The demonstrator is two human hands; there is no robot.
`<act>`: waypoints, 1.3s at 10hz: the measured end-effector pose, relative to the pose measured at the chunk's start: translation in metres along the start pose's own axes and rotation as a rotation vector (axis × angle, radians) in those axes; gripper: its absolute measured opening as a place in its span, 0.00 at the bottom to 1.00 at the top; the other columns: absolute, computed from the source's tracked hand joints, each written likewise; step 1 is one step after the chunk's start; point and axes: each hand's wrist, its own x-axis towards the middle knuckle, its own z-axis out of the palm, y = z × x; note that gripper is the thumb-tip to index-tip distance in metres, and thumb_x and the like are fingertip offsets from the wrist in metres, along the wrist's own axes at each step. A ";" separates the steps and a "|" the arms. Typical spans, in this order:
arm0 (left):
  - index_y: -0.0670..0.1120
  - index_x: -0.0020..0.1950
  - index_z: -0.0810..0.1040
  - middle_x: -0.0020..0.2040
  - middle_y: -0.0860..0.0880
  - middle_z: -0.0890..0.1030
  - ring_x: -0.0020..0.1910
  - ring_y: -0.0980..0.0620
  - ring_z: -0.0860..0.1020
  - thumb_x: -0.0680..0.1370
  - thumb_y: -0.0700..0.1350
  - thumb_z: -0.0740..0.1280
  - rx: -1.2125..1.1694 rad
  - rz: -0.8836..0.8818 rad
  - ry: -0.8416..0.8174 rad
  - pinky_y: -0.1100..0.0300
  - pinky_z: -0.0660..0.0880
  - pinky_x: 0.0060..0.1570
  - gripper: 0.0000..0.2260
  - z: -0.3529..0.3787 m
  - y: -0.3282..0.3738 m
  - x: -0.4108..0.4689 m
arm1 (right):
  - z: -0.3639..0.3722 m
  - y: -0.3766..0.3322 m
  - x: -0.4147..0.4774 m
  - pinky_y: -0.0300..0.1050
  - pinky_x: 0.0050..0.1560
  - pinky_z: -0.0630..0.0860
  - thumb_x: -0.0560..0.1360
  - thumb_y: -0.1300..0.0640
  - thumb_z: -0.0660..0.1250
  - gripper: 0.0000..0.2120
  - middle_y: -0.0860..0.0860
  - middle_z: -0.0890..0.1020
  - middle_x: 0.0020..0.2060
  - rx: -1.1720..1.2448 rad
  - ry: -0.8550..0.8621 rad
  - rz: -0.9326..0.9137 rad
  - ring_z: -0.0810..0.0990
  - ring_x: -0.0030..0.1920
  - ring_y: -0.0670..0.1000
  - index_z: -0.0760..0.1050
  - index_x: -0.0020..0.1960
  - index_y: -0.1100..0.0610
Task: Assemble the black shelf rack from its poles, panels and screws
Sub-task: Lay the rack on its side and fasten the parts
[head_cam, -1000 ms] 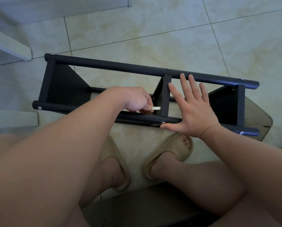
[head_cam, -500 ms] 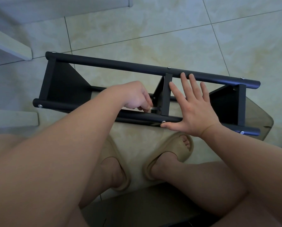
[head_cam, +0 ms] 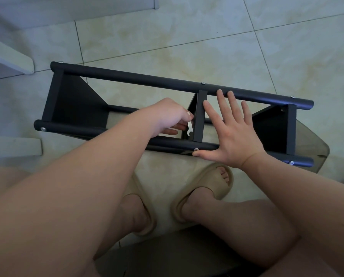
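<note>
Fingers [head_cam: 177,126] with wrench [head_cam: 189,129] beside panel [head_cam: 199,116] edge

One black shelf rack [head_cam: 71,104] shows three poles [head_cam: 137,77], three panels [head_cam: 199,116] and six silver screw heads [head_cam: 202,83]. There is one small white wrench [head_cam: 189,129]. One left hand [head_cam: 167,116], one right hand [head_cam: 235,134] and two tan slippers [head_cam: 209,182] are in view.

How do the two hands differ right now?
The left hand is curled, pinching a small wrench; the right hand is flat, fingers spread, holding nothing. The left hand reaches inside the rack; the right hand rests on top, thumb against the near pole. Both sit beside the middle panel.
</note>
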 end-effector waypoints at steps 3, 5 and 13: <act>0.52 0.46 0.84 0.48 0.51 0.86 0.49 0.53 0.83 0.79 0.46 0.70 0.031 0.006 0.166 0.54 0.78 0.55 0.04 0.004 0.007 0.000 | 0.004 0.002 0.001 0.69 0.78 0.47 0.66 0.18 0.52 0.57 0.59 0.49 0.82 -0.011 0.031 -0.011 0.45 0.82 0.64 0.51 0.83 0.52; 0.50 0.45 0.83 0.41 0.53 0.86 0.40 0.59 0.83 0.79 0.44 0.70 -0.013 0.014 0.156 0.60 0.76 0.45 0.04 0.006 0.008 0.001 | 0.004 0.002 0.001 0.68 0.79 0.46 0.66 0.18 0.52 0.57 0.59 0.48 0.82 -0.014 0.028 -0.010 0.44 0.82 0.63 0.51 0.84 0.52; 0.44 0.53 0.81 0.33 0.54 0.85 0.40 0.56 0.84 0.81 0.44 0.65 0.009 -0.077 0.073 0.57 0.77 0.51 0.06 0.010 0.008 0.001 | 0.003 0.003 0.001 0.68 0.79 0.46 0.66 0.18 0.52 0.57 0.59 0.49 0.82 -0.013 0.038 -0.011 0.45 0.82 0.64 0.52 0.83 0.52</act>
